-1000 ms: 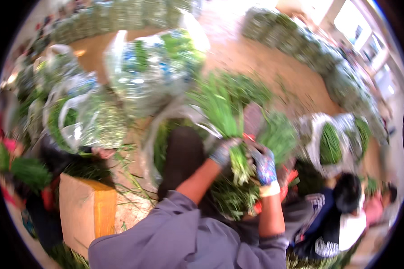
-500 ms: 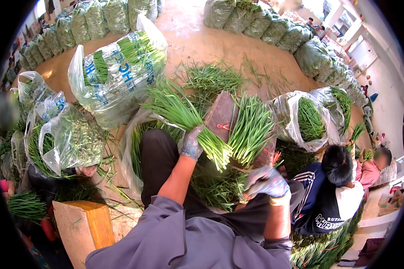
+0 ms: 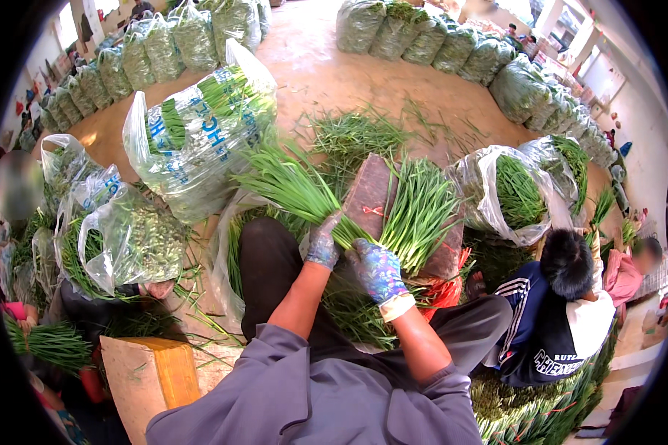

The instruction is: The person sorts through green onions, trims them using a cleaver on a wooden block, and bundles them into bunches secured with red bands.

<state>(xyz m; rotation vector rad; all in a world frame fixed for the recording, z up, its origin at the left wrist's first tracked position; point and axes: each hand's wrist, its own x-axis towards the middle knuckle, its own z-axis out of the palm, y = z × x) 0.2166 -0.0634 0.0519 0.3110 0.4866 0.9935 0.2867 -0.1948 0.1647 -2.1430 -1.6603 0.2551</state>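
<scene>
A loose bunch of green garlic chives (image 3: 289,182) slants across in front of me, its leafy tips toward the far left. My left hand (image 3: 324,241), in a patterned glove, is closed around its stems. At the pale stem ends, my right hand (image 3: 376,271), gloved too, has its fingers closed over them, hiding those ends. Beside the hands a second bunch of chives (image 3: 423,211) lies on a dark board (image 3: 367,189). A thin red tie (image 3: 373,211) rests on that board. Red strips (image 3: 445,293) hang together just right of my right hand.
Loose chives (image 3: 356,137) lie beyond the board. A large plastic bag of chives (image 3: 200,137) stands at the far left, another open bag (image 3: 508,196) at the right. A person in a dark jacket (image 3: 549,319) sits close on my right. A wooden block (image 3: 152,382) stands lower left.
My right hand has moved left and forward from above my right knee onto the stem ends of the held bunch. The red strips now show more fully. The view has shifted slightly.
</scene>
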